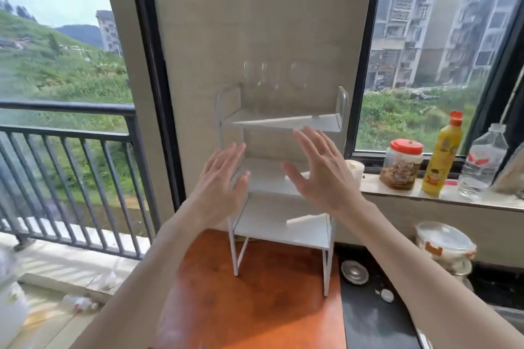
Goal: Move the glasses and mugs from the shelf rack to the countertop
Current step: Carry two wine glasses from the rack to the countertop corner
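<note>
A white three-tier shelf rack point(317, 122) stands on an orange-brown board point(255, 297) against the wall. On its top tier stand clear stemmed glasses: two close together at the left point(262, 79) and one at the right point(299, 75), all faint against the beige wall. The middle and bottom tiers look bare; no mugs are visible. My left hand point(219, 178) and my right hand point(320, 170) are raised in front of the middle tier, fingers spread, palms facing each other, holding nothing.
A dark countertop point(377, 317) lies right of the board with a small metal lid point(354, 272). On the window sill stand a red-lidded jar point(402, 164), a yellow bottle point(442, 156) and a clear water bottle point(485, 161). A lidded bowl point(445, 244) sits below. A balcony railing point(71, 178) is at left.
</note>
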